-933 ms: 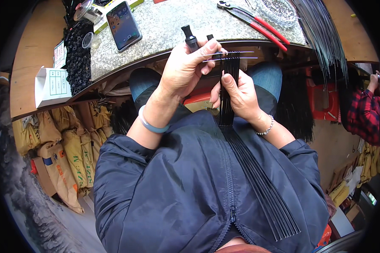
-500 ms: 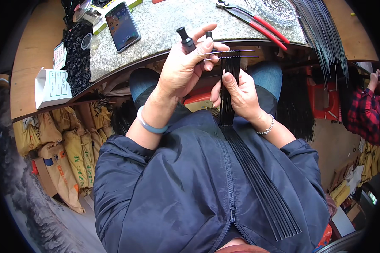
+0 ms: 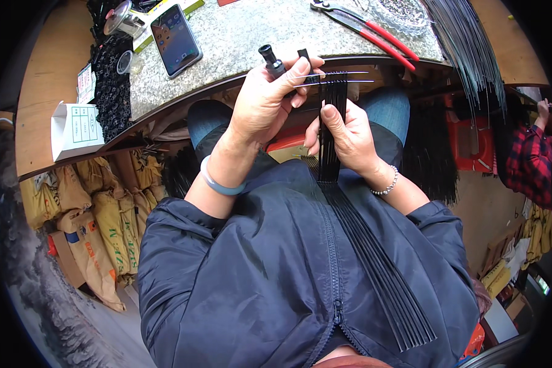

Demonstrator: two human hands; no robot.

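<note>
My left hand (image 3: 264,101) is closed around a black tool with a flared cylindrical end (image 3: 270,56). A second black stub (image 3: 304,60) rises between its fingers. Two thin metal rods (image 3: 357,81) run rightward from that hand across the top of a flat row of narrow black strips (image 3: 329,138). Whether the rods pass through the strips I cannot tell. With thumb and fingers, my right hand (image 3: 349,138) grips this row upright just below the rods. Long black strands (image 3: 380,270) hang from its lower end across my dark jacket (image 3: 257,270).
On the stone-topped table (image 3: 239,37) lie a phone (image 3: 176,41), red-handled pliers (image 3: 374,38) and a bundle of thin dark rods (image 3: 466,55). Small black parts (image 3: 112,86) are piled beside a white box (image 3: 78,130). A person in a checked sleeve (image 3: 533,159) is at far right.
The raised index finger of my left hand has curled down onto the black tool, and the second stub shows more. My right hand keeps its grip on the strips.
</note>
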